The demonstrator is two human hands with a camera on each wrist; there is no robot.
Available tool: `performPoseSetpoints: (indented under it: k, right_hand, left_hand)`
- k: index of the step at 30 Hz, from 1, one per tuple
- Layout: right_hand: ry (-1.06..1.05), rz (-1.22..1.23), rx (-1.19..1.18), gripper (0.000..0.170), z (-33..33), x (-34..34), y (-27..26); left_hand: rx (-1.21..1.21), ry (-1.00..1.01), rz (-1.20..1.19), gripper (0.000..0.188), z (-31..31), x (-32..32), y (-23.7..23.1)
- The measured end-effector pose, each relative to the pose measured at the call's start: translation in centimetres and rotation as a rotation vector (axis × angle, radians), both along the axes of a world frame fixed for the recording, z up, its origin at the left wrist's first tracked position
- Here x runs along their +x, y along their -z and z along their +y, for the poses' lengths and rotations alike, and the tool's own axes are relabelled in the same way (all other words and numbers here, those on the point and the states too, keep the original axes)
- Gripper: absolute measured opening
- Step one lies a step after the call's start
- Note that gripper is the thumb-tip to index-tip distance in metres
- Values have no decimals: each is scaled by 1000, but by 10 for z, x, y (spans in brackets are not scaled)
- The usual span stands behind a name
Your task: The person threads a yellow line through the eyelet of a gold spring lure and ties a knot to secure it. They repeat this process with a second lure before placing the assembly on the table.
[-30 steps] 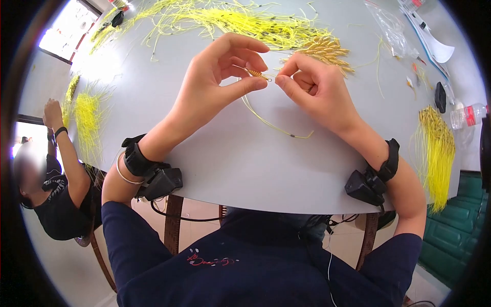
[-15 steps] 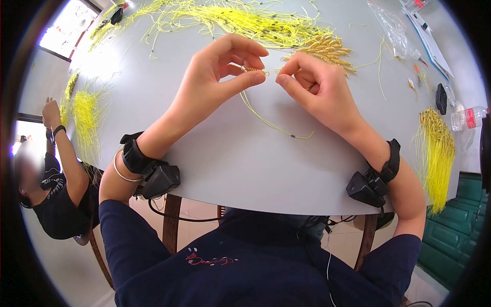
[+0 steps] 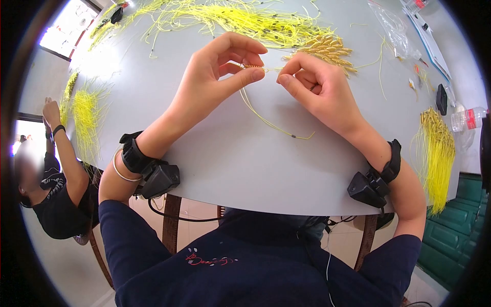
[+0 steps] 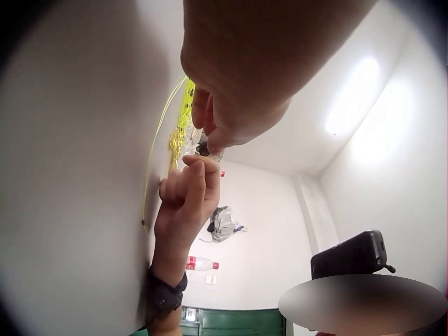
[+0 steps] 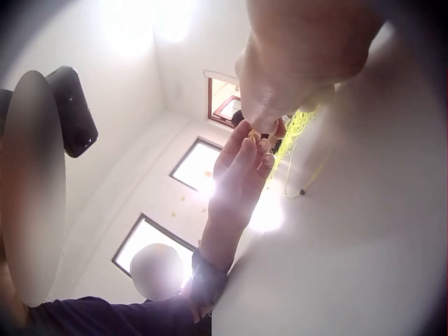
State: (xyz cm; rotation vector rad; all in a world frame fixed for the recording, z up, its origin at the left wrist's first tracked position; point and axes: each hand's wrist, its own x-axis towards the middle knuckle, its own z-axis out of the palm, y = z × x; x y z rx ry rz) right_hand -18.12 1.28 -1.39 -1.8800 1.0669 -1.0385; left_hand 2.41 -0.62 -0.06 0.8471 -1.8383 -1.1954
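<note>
In the head view, my left hand (image 3: 220,69) pinches a gold spring-like coil (image 3: 251,66) between thumb and fingers; a small ring shows at its end. A thin yellow line (image 3: 258,117) hangs below that hand in a curve, with a small dark bead near its free end. Close by on the right, my right hand (image 3: 319,84) has thumb and forefinger pressed together at the short stretch of line that leads from the coil. Its other fingers are curled in. In the right wrist view, the gold coil (image 5: 253,134) shows at the left fingertips.
A pile of gold coils (image 3: 327,51) lies beyond my right hand, beside a tangle of yellow lines (image 3: 230,20) with dark beads. Bundled coils with lines (image 3: 434,153) hang over the right edge, near a bottle (image 3: 468,118). Another person (image 3: 56,179) sits at left.
The coil has tilted more level in my left fingers, and that hand has shifted slightly up and left. My right hand stays nearly in place, still pinching.
</note>
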Motion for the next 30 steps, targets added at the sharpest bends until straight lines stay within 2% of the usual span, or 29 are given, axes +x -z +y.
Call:
performPoseSetpoints:
  k: [16, 25, 27, 29, 30]
  right_hand:
    - [-59, -11, 35, 10, 2, 3, -3]
    - [-73, -68, 61, 10, 3, 6, 0]
    - [-68, -56, 50, 11, 3, 7, 0]
    - [44, -219, 27, 13, 3, 10, -2]
    - [42, -219, 28, 13, 2, 11, 0]
  left_hand:
    - [-28, -8, 69, 28, -2, -2, 7]
    - [2, 29, -76, 12, 0, 0, 2]
    - [-213, -10, -118, 8, -1, 0, 5]
    - [-244, -12, -154, 7, 0, 1, 3]
    - [-275, -12, -190, 6, 0, 1, 2]
